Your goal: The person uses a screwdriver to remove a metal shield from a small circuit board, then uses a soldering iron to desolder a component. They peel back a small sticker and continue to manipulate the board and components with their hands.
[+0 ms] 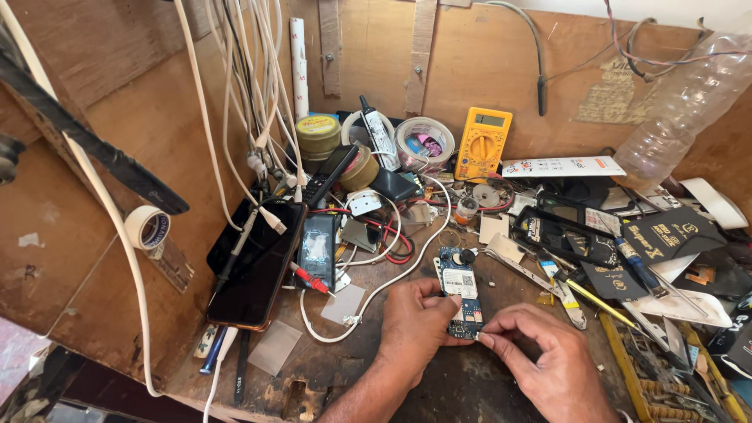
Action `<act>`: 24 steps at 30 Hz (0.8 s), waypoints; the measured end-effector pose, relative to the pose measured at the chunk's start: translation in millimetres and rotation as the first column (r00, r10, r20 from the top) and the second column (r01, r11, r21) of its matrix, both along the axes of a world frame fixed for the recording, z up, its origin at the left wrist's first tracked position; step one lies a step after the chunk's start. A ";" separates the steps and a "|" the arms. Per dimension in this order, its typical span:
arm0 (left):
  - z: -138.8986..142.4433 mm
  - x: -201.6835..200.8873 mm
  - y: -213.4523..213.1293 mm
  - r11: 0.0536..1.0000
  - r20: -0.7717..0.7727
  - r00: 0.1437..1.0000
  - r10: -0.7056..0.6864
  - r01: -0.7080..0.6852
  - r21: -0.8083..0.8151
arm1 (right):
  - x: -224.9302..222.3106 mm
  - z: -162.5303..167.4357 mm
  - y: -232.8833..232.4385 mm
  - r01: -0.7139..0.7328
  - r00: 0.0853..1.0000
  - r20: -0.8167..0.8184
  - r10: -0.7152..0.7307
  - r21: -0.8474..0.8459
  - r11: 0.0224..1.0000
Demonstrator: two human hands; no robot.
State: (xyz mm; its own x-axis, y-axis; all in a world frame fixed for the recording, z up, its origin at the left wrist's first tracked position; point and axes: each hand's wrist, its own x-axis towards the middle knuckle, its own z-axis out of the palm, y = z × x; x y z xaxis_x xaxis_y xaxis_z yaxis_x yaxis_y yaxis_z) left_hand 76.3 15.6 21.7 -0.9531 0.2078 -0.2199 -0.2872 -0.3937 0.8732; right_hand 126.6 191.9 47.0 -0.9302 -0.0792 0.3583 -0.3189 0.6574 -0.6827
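A small blue circuit board (459, 288) with a white label lies on the worn wooden bench. My left hand (415, 321) grips its near left side, thumb on the board's edge. My right hand (540, 356) pinches the board's near end between thumb and forefinger. Both hands meet at the board's lower corner.
A black phone (254, 262) leans at the left beside a dismantled phone (319, 247) and a red probe (309, 280). A yellow multimeter (482, 142), tape rolls, white cables, a clear bottle (681, 110), black cards and tools crowd the back and right.
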 end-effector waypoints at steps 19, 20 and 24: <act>2.1 -2.0 4.8 0.997 0.021 0.999 0.040 -0.039 -0.063 | -4.9 5.2 -7.7 0.006 0.998 0.065 -0.012 0.086 0.996; 1.5 -1.9 5.2 0.997 0.021 0.999 0.036 -0.035 -0.066 | -4.7 4.6 -7.8 -0.004 0.999 0.042 0.000 0.097 0.995; 0.6 -0.9 5.3 0.998 0.005 1.000 0.027 -0.027 -0.064 | -4.9 3.3 -9.3 0.007 0.998 0.069 -0.015 0.111 0.994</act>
State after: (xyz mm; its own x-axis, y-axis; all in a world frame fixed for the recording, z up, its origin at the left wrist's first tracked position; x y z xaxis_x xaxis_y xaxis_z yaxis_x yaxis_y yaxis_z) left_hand 75.4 20.9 22.3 -0.9570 0.1672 -0.2371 -0.2820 -0.3446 0.8954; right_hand 121.6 182.5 50.3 -0.9535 -0.1043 0.2827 -0.2657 0.7334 -0.6257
